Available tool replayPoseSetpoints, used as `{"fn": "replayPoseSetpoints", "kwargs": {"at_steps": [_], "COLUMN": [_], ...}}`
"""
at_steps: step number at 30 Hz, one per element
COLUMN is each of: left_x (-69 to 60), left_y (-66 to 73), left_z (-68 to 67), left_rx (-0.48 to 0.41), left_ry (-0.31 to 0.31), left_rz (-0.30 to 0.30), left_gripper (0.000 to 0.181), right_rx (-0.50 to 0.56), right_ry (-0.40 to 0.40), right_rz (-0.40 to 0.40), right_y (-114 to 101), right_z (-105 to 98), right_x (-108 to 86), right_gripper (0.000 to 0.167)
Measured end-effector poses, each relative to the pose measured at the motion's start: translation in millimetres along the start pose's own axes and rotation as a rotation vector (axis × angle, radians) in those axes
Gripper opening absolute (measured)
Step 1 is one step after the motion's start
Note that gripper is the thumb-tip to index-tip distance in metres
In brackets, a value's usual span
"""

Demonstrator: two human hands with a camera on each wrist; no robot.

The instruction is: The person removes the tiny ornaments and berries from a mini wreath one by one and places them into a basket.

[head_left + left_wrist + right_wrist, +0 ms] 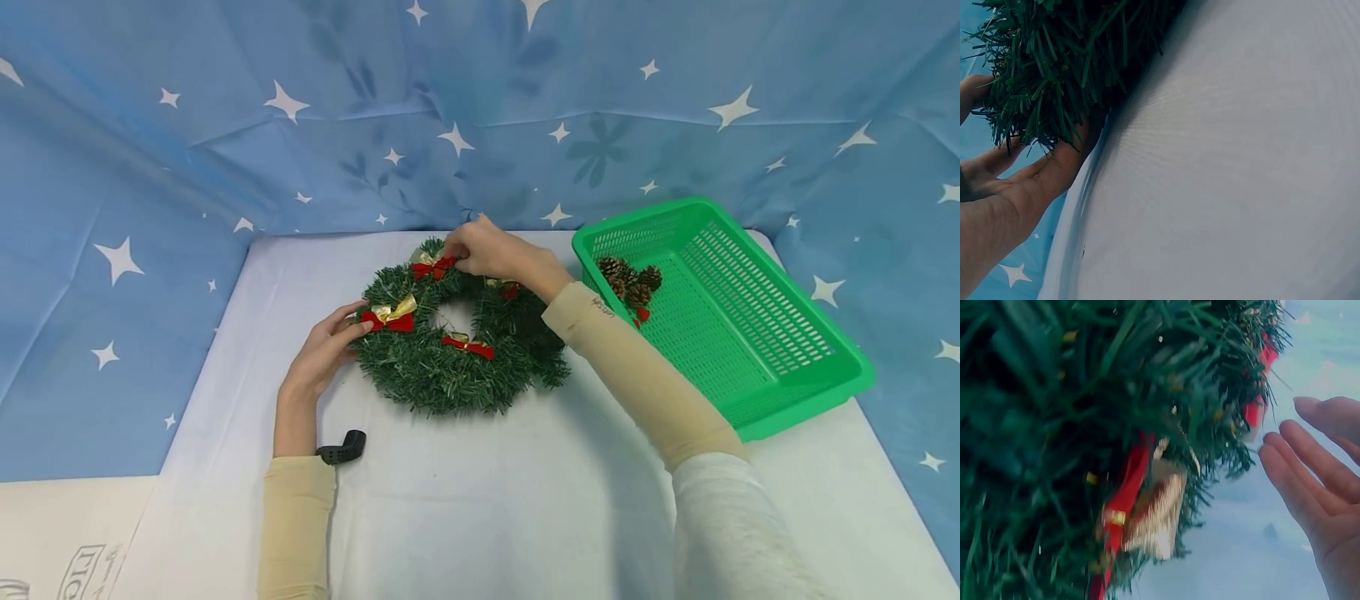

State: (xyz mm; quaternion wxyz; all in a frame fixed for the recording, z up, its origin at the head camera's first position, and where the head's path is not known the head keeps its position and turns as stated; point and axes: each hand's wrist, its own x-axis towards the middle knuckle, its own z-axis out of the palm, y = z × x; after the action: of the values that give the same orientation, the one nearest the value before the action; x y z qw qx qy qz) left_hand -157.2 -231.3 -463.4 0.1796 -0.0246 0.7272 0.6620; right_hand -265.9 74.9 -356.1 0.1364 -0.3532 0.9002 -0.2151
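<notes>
A green wreath (450, 379) with several red and gold bows lies on the white table. My left hand (324, 350) grips its left side, with the thumb by the left bow (393, 318); in the left wrist view the fingers (1054, 169) reach beneath the greenery. At the back of the wreath my right hand (487, 247) is beside the back bow (432, 267). The right wrist view shows this hand's fingers (1297, 462) loosely extended, a small gap from a bow (1254, 412), with nothing visible between thumb and fingers. Another bow (468, 345) sits at the front inner edge.
To the right stands a green plastic basket (795, 417) with several pinecones (633, 283) and a small red item (642, 315) in its left part. A blue star-patterned cloth (525, 167) hangs behind the table. A black device (343, 448) is on the left wrist.
</notes>
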Motion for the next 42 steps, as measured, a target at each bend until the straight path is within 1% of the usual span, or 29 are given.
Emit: {"fn": "replayPoseSetpoints", "kwargs": {"at_steps": [8,13,20,30,42], "left_x": [-0.2,0.0,0.8,0.2,0.0], "left_y": [0.0,-0.1,-0.7,0.1,1.0], "left_z": [-0.1,0.0,0.6,0.5,1.2], "left_rx": [-0.018,-0.009,0.0,0.005,0.005], "left_ry": [0.003,0.005,0.007,0.01,0.014], "left_rz": [-0.007,-0.003,0.005,-0.007,-0.007], "left_gripper": [0.061,0.06,0.061,0.061,0.06], "right_rx": [0.004,-0.018,-0.056,-0.111,-0.138], "right_ry": [-0.018,-0.021,-0.021,-0.016,-0.021], "right_rz": [-0.019,-0.021,-0.038,-0.033,-0.037], "right_y": [-7.0,-9.8,-8.5,-11.2,-11.4], "right_z": [13.6,20.6,26.7,30.8,33.8], "right_x": [13.5,18.7,23.8,25.6,24.7], "right_gripper": [0.024,0.027,0.026,0.029,0.021]}}
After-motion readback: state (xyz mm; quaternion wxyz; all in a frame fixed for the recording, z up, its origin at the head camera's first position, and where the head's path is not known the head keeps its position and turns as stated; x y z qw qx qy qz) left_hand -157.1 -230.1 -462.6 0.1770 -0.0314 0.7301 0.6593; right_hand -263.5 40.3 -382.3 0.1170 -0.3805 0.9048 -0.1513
